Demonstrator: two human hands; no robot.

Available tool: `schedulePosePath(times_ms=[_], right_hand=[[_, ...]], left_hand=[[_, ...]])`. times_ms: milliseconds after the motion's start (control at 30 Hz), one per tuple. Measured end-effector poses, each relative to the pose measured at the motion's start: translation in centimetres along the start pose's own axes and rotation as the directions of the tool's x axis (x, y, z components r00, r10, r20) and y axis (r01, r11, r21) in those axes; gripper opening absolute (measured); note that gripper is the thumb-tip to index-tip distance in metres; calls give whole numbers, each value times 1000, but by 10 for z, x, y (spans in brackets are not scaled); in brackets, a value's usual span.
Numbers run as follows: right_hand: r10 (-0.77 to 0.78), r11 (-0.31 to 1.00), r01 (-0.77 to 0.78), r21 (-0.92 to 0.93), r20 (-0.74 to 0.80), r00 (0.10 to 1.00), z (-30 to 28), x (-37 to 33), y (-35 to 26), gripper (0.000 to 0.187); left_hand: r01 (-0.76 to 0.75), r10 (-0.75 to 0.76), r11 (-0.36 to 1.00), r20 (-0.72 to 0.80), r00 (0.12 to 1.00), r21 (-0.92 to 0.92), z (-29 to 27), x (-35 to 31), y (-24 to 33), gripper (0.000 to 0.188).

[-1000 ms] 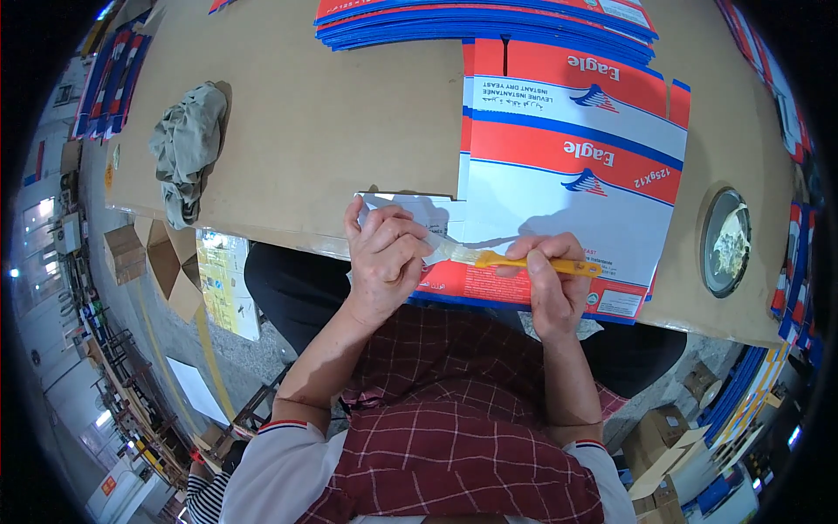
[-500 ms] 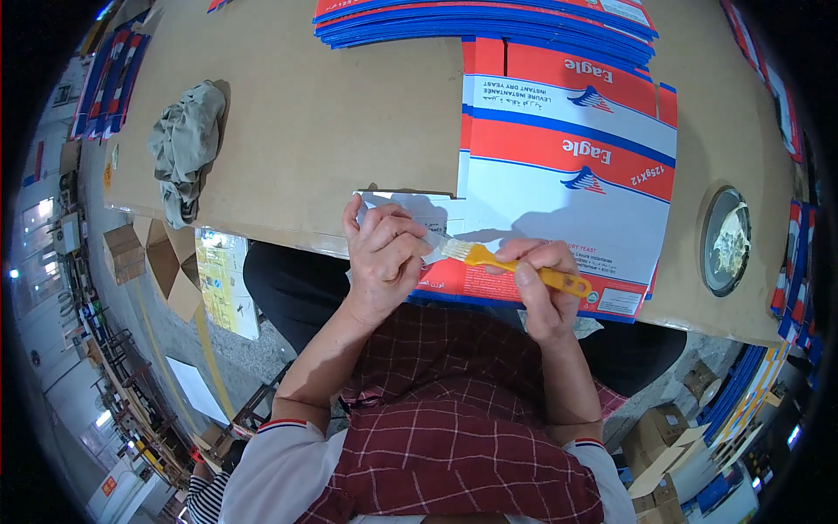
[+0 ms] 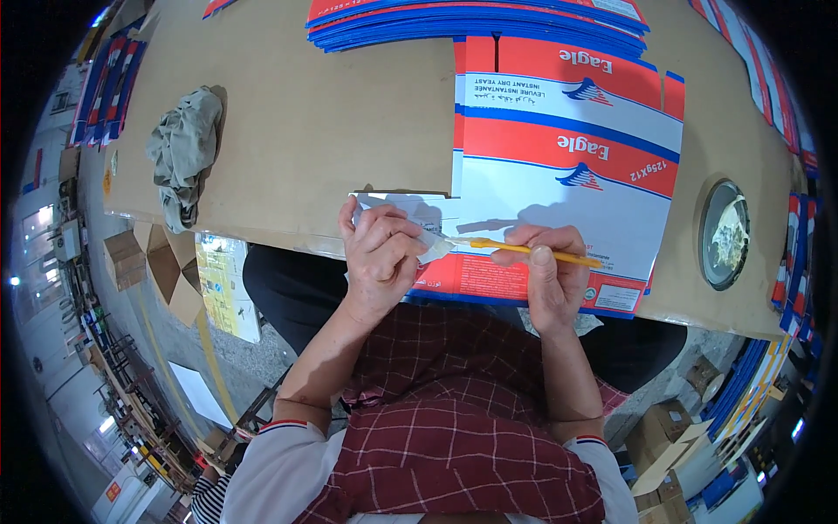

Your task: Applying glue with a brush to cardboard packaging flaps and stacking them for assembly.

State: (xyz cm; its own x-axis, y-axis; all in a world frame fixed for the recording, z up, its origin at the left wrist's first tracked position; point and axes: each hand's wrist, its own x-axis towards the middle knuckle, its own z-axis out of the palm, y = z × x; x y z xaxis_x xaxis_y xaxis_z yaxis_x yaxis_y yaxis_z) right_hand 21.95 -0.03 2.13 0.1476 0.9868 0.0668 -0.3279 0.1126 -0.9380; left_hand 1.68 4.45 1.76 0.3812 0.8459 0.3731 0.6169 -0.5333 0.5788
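My right hand [image 3: 550,262] is closed around the yellow handle of a flat brush [image 3: 497,244], which is seen edge-on. Its bristle end meets a small whitish, see-through piece [image 3: 434,248] that sticks out of my left hand [image 3: 381,253]. My left fingers are curled over that piece; whether it is film or thin paper I cannot tell. Under both hands lies a flat printed carton [image 3: 559,210] in red, white and blue, its near edge at the table's front. Part of its left flap is hidden by my left hand.
A round dish [image 3: 724,236] of white paste sits on the right of the cardboard-covered table [image 3: 288,131]. A stack of flat cartons [image 3: 480,31] lies at the far side. To the left is a crumpled grey-green cloth [image 3: 185,157]. Opened brown boxes [image 3: 153,262] stand on the floor.
The brush has rolled in my right hand from its broad face to its thin edge, and its handle lies more level. My left hand keeps its hold on the whitish piece.
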Motion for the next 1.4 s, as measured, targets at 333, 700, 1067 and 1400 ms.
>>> schedulePosePath(times_ms=[333,700,1067,1400], right_hand=[[79,995,-75,66,-53,995,-8,2,0,15],[49,995,-50,-91,-18,999,-1,5,1,18],[175,945,-138,295,-101,979,-10,10,2,18],[142,988,-150,-39,-153,978,3,7,-3,19]], left_hand=[[-11,11,1000,-15,1000,-2,1,1,2,19],[-10,10,1000,-16,1000,-14,1,0,0,20],[-14,13,1000,-28,1000,-19,2,1,1,22],[-2,2,1000,-16,1000,-10,1,0,2,20]])
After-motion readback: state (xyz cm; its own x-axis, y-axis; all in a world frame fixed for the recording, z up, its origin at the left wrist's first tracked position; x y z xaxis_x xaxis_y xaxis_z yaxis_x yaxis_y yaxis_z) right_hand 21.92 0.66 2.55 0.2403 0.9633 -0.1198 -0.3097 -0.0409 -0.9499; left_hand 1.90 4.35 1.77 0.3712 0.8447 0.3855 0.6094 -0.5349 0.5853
